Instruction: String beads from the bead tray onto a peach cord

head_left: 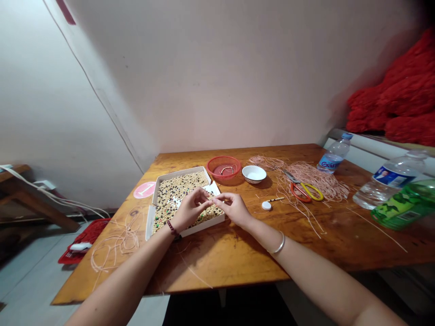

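- Clock centred on the white bead tray [204, 226], 12 toward the wall [217, 81]; tray lies on the varnished wooden table [238, 267].
- Tray: spread of small beads [163, 194], mostly cream, dark and green ones mixed in.
- Left hand [190, 208]: over the tray, thumb and fingers drawn near each other. Dark red bead bracelet [172, 228] at wrist.
- Right hand [236, 208]: comes in from 4 o'clock, thumb and forefinger drawn together, tips meeting the left's above the beads. Silver bangle [280, 243] on forearm.
- Grip: anything between the fingertips is too small to make out; cannot tell whether either hand holds something.
- 2 o'clock, just beside tray: red mesh basket [220, 179], a beaded strand [227, 170] inside.
- Between 2 and 3, near basket: small white bowl [254, 174].
- 3 o'clock: white round cap [267, 206], short strung bead length [276, 199] just beside it. Farther out, scissors [304, 191] with red and yellow handles, against a heap of pale pink cord [319, 176].
- 3 o'clock, table's far side: two clear plastic bottles [335, 154], one green-labelled bottle [404, 206].
- 8 o'clock: loose pink cords [115, 246], tangled.
- Between 9 and 10: round pink "1" sticker [144, 190].
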Motion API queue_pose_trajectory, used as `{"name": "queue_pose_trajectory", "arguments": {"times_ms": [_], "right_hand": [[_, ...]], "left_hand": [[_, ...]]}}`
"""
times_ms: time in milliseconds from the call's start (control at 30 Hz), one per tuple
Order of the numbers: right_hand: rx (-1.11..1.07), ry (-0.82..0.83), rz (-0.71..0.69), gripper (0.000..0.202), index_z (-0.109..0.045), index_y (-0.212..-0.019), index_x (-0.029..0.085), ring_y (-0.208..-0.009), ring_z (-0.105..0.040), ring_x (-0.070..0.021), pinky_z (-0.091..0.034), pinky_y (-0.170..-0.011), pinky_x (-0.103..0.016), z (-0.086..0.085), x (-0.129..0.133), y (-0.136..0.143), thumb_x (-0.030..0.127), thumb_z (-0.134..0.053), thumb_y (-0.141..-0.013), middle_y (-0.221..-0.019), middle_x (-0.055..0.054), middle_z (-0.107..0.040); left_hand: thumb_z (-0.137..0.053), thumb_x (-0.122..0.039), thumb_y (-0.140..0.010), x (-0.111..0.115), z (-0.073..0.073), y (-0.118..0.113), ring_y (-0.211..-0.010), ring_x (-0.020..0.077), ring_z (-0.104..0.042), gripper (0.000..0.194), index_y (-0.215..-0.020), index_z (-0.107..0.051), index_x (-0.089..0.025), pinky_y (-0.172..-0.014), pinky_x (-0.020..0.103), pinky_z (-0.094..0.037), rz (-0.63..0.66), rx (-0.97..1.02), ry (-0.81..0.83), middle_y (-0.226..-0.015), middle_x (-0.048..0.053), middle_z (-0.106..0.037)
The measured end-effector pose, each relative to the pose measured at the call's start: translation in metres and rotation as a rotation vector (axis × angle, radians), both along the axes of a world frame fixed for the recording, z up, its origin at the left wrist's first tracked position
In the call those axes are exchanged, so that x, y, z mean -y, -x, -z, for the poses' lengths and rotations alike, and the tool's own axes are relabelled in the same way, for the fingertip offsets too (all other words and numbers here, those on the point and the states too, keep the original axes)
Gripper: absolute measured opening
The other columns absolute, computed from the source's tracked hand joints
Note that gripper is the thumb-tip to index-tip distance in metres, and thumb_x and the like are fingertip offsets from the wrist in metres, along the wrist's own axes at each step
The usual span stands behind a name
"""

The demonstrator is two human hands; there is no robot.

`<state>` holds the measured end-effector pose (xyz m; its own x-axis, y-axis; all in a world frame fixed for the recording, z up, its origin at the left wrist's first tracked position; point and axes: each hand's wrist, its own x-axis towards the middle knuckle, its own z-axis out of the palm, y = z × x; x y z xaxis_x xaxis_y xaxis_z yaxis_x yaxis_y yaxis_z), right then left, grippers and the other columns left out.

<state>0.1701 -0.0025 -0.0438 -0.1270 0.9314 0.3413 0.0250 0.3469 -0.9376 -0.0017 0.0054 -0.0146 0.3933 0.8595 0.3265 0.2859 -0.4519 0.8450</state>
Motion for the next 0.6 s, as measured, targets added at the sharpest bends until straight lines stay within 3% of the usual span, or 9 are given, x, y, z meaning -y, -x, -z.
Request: {"name": "queue_pose_trajectory", "arguments": {"times_ms": [167, 400, 600], "right_hand": [[0.048, -0.028, 0.157, 0.026, -0.07, -0.078, 0.014, -0.063, -0.057, -0.0156, -0.043, -0.059, -0.026, 0.003, -0.004, -0.003, 0.038, -0.06, -0.078, -0.074, -0.006, -0.068], [-0.148, 0.106, 0.324, 0.027, -0.068, -0.074, 0.013, -0.068, -0.06, -0.0176, -0.045, -0.065, -0.028, 0.004, -0.016, -0.01, 0.04, -0.064, -0.072, -0.074, -0.008, -0.069], [-0.26, 0.206, 0.362, 0.027, -0.068, -0.071, 0.012, -0.069, -0.06, -0.0173, -0.044, -0.068, -0.029, 0.002, -0.018, -0.011, 0.039, -0.067, -0.066, -0.073, -0.007, -0.07]], "left_hand": [[-0.062, -0.037, -0.082, 0.001, 0.001, 0.0, -0.072, 0.0123, -0.059, 0.022, -0.087, -0.053, -0.017, -0.061, 0.022, -0.045, 0.005, -0.05, -0.007, -0.081, 0.003, -0.062], [-0.061, -0.031, -0.083, 0.0, 0.002, 0.004, -0.067, 0.0118, -0.06, 0.012, -0.088, -0.059, -0.021, -0.059, 0.022, -0.044, -0.223, -0.373, -0.328, -0.081, 0.0, -0.066], [-0.059, -0.03, -0.085, -0.001, 0.004, 0.006, -0.063, 0.0114, -0.061, 0.009, -0.084, -0.063, -0.022, -0.06, 0.022, -0.045, -0.28, -0.488, -0.468, -0.074, -0.003, -0.067]]}}
